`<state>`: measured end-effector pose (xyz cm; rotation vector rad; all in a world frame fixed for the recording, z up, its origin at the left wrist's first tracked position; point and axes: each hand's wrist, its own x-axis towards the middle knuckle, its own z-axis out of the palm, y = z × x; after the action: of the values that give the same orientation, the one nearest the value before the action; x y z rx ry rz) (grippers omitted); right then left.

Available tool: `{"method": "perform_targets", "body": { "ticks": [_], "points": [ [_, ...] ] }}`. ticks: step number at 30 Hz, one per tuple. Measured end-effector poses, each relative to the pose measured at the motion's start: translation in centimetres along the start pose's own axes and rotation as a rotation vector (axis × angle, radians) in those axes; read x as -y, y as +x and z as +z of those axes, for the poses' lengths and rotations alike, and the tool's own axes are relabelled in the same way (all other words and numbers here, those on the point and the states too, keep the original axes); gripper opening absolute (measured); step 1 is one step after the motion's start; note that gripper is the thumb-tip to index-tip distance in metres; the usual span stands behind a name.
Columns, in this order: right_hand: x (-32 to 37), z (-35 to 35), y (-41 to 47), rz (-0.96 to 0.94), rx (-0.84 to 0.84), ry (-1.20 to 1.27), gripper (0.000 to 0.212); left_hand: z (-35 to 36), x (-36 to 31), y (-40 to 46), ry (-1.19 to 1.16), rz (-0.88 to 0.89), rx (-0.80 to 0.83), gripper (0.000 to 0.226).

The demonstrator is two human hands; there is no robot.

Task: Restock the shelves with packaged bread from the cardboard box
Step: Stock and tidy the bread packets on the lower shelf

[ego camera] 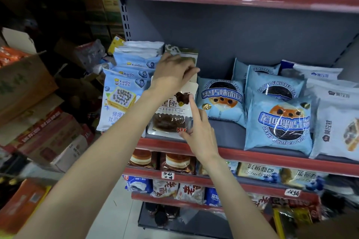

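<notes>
1. Two hands work on one white packet of dark bread [172, 114] standing at the front of the grey shelf [223, 136], between the stack of XianDu toast packets [124, 91] at its 9 o'clock and the blue Ao Qiao bread packets [220, 101] at its 3 o'clock.
2. The left hand [172, 72] is curled over the packet's top edge at 12 o'clock, fingers bent and gripping the upper flap.
3. The right hand [200, 130] is at the packet's 4 o'clock: the forefinger is stretched straight, its tip on the packet's face near the right edge, and the thumb lies against the lower right corner. The other fingers are folded behind; whether they clasp the packet I cannot tell.
4. The packet's base sits just behind the shelf's red front lip [252, 153].
5. Bare shelf floor shows at the packet's 3 o'clock, in front of the nearest blue packet, and the grey back panel is open above the blue packets.
6. Cardboard boxes [29, 87] are stacked at 9 o'clock, off the shelving.
</notes>
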<state>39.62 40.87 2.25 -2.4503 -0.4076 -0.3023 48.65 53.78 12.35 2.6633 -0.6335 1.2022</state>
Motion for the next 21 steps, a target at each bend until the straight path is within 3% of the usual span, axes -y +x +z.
{"method": "perform_targets", "body": {
  "ticks": [3,7,9,12,17,21],
  "points": [
    [-0.2,-0.3,0.0,-0.015,0.005,0.014,0.109,-0.6,0.2,-0.9,0.098,-0.041,-0.315,0.025],
    [-0.1,-1.0,-0.4,-0.091,-0.124,0.048,0.081,-1.4,-0.7,-4.6,0.045,-0.076,-0.499,0.018],
    [0.0,-1.2,-0.6,-0.120,-0.227,0.123,0.067,-1.1,-1.1,-7.3,-0.021,-0.079,-0.476,0.019],
    [0.2,-1.2,-0.3,-0.120,-0.248,0.294,0.061,0.1,-1.7,-10.7,0.001,-0.145,-0.312,0.045],
    [0.7,-1.1,0.5,-0.102,-0.093,0.369,0.081,1.2,-1.6,-13.1,0.047,-0.354,-0.037,0.085],
    [0.7,0.1,0.6,-0.079,-0.064,0.265,0.102,0.1,-0.8,-13.8,-0.033,-0.518,-0.049,0.079]
  ]
}}
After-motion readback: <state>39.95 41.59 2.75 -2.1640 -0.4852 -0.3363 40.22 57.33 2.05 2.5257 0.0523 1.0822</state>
